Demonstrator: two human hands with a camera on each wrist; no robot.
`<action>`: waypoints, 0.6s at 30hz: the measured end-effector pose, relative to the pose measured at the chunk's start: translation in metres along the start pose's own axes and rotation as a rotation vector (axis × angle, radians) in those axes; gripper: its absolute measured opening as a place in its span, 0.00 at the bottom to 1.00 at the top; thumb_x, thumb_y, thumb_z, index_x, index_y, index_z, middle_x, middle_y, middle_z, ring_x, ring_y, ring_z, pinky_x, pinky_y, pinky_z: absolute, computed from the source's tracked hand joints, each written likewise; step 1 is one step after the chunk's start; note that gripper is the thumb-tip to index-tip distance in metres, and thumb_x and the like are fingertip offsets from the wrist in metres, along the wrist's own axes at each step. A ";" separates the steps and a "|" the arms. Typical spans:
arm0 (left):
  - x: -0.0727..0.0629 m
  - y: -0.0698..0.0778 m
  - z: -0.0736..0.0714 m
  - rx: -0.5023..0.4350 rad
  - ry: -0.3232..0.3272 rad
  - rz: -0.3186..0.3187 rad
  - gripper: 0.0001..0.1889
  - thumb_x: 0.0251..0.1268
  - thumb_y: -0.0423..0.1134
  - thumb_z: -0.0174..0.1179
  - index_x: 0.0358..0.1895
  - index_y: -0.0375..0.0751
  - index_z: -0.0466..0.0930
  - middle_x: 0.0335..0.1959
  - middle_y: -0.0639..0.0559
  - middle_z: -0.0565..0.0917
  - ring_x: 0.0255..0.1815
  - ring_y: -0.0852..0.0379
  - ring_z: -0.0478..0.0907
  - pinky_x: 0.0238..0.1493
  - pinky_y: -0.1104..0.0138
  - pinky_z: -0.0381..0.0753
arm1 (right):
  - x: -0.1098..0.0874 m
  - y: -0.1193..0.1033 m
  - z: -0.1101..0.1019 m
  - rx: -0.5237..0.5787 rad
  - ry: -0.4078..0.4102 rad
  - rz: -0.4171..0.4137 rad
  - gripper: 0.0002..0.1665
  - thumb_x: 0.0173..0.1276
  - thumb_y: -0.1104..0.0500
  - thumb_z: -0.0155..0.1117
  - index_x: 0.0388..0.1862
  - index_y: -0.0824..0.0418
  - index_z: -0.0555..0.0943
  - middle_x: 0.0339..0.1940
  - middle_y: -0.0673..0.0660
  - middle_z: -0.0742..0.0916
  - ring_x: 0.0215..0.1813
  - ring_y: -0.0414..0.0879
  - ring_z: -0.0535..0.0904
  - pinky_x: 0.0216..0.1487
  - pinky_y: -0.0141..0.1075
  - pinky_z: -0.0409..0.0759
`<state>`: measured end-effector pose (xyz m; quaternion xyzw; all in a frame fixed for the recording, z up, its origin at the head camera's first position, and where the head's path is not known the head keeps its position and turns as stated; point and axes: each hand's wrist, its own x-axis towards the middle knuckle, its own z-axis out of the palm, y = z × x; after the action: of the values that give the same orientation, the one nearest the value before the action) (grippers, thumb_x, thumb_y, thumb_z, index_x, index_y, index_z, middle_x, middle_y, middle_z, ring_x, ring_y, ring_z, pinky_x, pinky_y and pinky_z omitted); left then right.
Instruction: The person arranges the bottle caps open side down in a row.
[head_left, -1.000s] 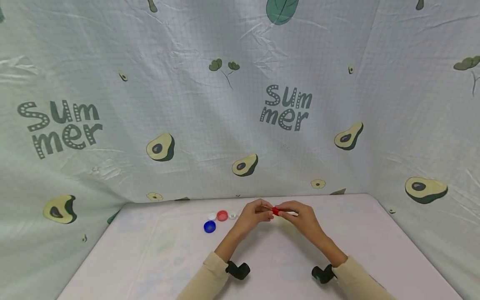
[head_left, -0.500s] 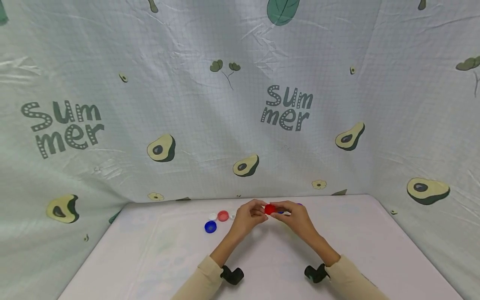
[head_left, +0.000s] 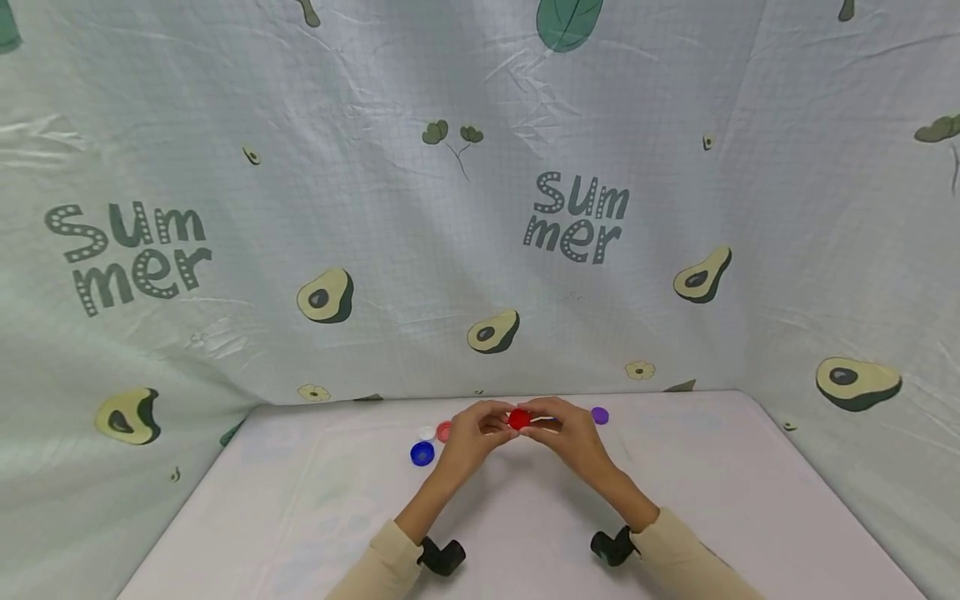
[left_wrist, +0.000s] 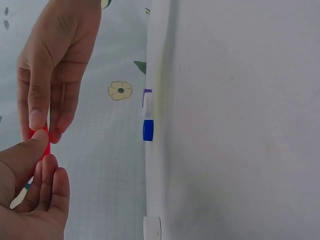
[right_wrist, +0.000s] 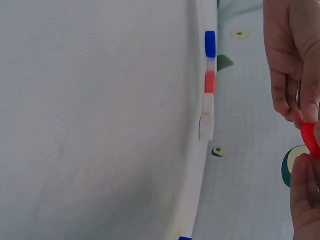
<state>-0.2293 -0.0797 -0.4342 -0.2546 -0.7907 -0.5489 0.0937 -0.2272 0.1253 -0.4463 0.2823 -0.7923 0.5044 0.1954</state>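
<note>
A bright red bottle cap [head_left: 519,418] is held up above the far part of the table, its round face toward the head camera. My left hand [head_left: 470,440] pinches one side of it between thumb and fingers. From the other side my right hand [head_left: 567,440] grips the cap in the same way. In the left wrist view the red cap [left_wrist: 47,149] shows as a thin band between both hands' fingertips. The right wrist view catches the red cap [right_wrist: 311,138] edge-on at the right border, partly covered by fingers.
Left of the hands lie a blue cap [head_left: 422,453], a white cap [head_left: 427,432] and a pale red cap [head_left: 444,431], partly hidden. A purple cap [head_left: 600,415] lies to the right. Another blue cap [left_wrist: 148,130] shows beside it. Behind the table [head_left: 315,517] hangs a printed curtain [head_left: 420,217].
Both hands have moved left together with the red cap, whose round face has turned toward the head camera. The purple cap at the right has come into full view.
</note>
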 end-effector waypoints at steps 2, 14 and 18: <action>-0.002 0.000 -0.005 0.018 0.003 0.004 0.17 0.59 0.31 0.73 0.52 0.36 0.85 0.41 0.47 0.86 0.41 0.54 0.85 0.49 0.69 0.85 | 0.001 -0.001 0.002 -0.010 -0.018 0.005 0.21 0.61 0.64 0.75 0.55 0.60 0.86 0.51 0.55 0.89 0.52 0.51 0.87 0.52 0.38 0.85; -0.016 -0.001 -0.026 0.076 -0.065 0.033 0.15 0.60 0.34 0.73 0.50 0.36 0.85 0.43 0.48 0.85 0.42 0.54 0.85 0.50 0.65 0.85 | 0.003 -0.009 0.012 -0.087 -0.128 0.020 0.22 0.61 0.64 0.76 0.55 0.64 0.86 0.49 0.58 0.90 0.47 0.50 0.88 0.50 0.40 0.86; -0.023 -0.004 -0.034 0.108 -0.079 0.050 0.14 0.59 0.34 0.74 0.48 0.37 0.85 0.42 0.50 0.86 0.40 0.57 0.85 0.49 0.65 0.86 | 0.001 -0.009 0.020 -0.078 -0.142 0.041 0.20 0.62 0.61 0.77 0.53 0.63 0.87 0.48 0.57 0.91 0.45 0.47 0.88 0.49 0.36 0.86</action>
<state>-0.2163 -0.1187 -0.4344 -0.2902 -0.8156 -0.4925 0.0895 -0.2223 0.1041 -0.4476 0.2933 -0.8289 0.4556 0.1392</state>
